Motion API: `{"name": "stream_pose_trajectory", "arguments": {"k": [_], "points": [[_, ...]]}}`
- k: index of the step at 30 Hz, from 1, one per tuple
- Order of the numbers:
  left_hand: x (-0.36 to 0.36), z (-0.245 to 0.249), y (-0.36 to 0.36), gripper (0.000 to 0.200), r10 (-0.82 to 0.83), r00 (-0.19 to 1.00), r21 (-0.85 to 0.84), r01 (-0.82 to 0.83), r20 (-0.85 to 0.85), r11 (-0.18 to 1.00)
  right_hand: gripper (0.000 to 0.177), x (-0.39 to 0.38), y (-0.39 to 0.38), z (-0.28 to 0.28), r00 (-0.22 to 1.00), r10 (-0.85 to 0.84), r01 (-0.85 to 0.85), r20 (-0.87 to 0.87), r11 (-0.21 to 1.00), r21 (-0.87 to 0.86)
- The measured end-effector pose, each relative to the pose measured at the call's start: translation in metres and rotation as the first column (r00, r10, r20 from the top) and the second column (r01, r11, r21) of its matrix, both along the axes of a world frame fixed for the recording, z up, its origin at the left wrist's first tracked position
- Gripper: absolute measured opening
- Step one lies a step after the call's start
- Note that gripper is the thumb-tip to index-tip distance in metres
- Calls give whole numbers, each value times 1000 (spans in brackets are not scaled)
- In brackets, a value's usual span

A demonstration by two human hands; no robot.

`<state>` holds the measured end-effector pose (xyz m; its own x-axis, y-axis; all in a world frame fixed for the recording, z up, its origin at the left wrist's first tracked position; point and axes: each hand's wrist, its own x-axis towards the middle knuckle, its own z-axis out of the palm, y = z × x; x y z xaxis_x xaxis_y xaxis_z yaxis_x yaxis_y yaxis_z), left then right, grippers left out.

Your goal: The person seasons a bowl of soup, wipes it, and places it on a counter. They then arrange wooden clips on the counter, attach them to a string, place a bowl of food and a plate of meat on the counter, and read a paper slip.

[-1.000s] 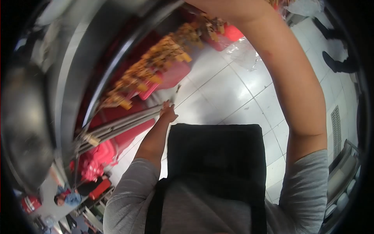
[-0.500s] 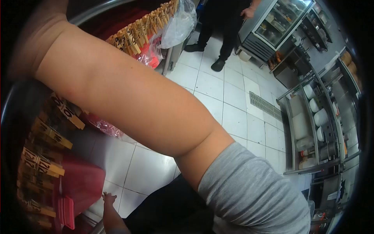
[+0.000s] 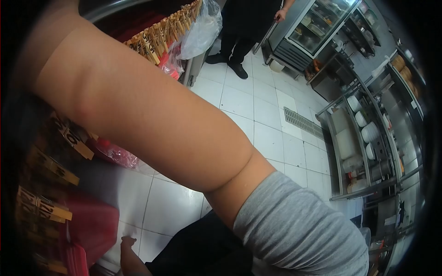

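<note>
red tub — wooden tags along its rim — left hand perhaps touching.

Commercial kitchen: white tiled floor with drain grate, glass-door refrigerator, and steel shelving stacked with white dishes.

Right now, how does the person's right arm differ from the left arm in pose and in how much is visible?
The right arm is raised and crosses the whole picture; the left arm lies low at the bottom edge. The right arm's hand is out of view at upper left; the left hand shows, near the red container. Both forearms are bare.
</note>
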<state>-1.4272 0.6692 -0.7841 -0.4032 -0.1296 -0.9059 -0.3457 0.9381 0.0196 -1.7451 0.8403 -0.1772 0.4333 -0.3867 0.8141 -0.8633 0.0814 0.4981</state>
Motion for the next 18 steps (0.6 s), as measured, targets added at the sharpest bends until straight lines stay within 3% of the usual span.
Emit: {"name": "stream_pose_trajectory", "arguments": {"k": [2, 6, 9, 10, 12, 15, 16, 18], "points": [[1, 5, 6, 72, 79, 997, -133, -76, 12, 988, 41, -2, -23, 7, 1000, 17, -17, 4, 1000, 9], [-10, 29, 23, 56, -171, 984, -193, 179, 55, 965, 40, -1, -6, -3, 1000, 3, -3, 5, 1000, -7], [14, -5, 3, 57, -70, 952, -216, 4, -298, 976, 40, 5, 3, -12, 1000, 0, 0, 18, 1000, -3], [14, -15, -1, 53, -229, 960, -257, 184, -161, 949, 40, 6, 5, -13, 1000, -1, 1, 20, 1000, 0], [5, -15, -4, 43, -514, 848, -255, 529, 126, 810, 40, 10, 3, -15, 1000, 3, -3, 22, 1000, 0], [13, 10, -8, 36, -449, 818, 32, 492, -361, 870, 40, 10, -1, -15, 1000, 3, -3, 18, 1000, -6], [9, 14, -7, 37, -375, 867, 75, 420, -328, 904, 39, 8, 2, -15, 1000, -5, 5, 14, 1000, -1], [6, -1, -6, 40, -170, 981, 36, 174, -97, 984, 39, 7, -2, -12, 1000, 4, -4, 13, 1000, -8]]}}
